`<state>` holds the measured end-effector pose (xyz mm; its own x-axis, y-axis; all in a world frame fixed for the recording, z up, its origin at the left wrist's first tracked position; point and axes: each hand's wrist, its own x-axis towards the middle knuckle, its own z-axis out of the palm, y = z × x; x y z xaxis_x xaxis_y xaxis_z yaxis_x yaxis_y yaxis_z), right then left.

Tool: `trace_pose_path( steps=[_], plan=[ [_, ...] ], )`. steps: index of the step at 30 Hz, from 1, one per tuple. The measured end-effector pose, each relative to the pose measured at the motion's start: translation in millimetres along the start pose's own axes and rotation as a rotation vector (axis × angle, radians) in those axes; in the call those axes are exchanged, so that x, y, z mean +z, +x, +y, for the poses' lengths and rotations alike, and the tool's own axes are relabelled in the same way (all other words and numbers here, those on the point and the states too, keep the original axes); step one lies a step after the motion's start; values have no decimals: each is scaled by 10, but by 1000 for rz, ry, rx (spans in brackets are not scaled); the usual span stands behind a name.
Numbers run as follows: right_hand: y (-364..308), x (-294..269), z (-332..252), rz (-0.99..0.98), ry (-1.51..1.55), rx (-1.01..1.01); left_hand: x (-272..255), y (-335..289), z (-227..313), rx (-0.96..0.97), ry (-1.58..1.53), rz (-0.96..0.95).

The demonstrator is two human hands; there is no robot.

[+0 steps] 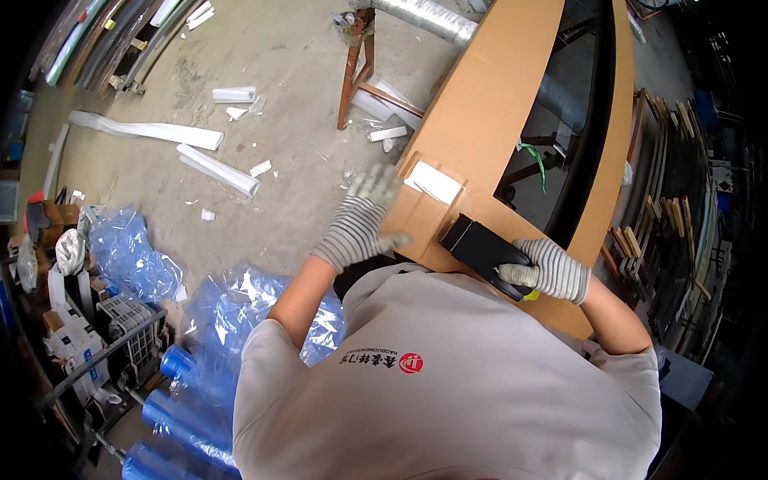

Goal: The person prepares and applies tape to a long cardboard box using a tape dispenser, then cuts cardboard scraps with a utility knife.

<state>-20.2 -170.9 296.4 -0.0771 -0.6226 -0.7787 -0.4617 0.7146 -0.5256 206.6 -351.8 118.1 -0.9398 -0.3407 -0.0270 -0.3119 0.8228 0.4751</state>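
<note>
Black box-shaped piece (pixel 479 245) sits over cardboard (pixel 497 75), right hand (pixel 552 270) curled round its near end; left hand (pixel 358 217) spread open, seemingly empty, near 1 white label (pixel 434 182). Shirt (pixel 458 424) bears 1 red logo (pixel 411 363).

The left hand (pixel 355 224) stood open, its fingers stretched away from the body and their tips blurred, the thumb spread out toward the right. Its wrist ran nearly in line with the left forearm (pixel 303 299), which reached forward and slightly inward from a bent elbow. The right hand (pixel 554 270) was turned inward, fingers and thumb bent in a closed grip. Behind it the right forearm (pixel 615 318) slanted forward and leftward from its elbow. Both hands wore striped grey-and-white gloves, bare skin showing between cuffs and short pale sleeves. The torso (pixel 444 390), in a pale shirt, lay between the two arms.
</note>
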Motion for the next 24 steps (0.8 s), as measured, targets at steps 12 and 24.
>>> trace_pose_path(
  steps=[12, 24],
  plan=[
    [962, -247, -86, -382, -958, -577, 718, 409, 707, 306, 445, -51],
    [365, -343, 34, -345, -767, 266, 219, 423, 821, 460, 371, -252]
  ],
)
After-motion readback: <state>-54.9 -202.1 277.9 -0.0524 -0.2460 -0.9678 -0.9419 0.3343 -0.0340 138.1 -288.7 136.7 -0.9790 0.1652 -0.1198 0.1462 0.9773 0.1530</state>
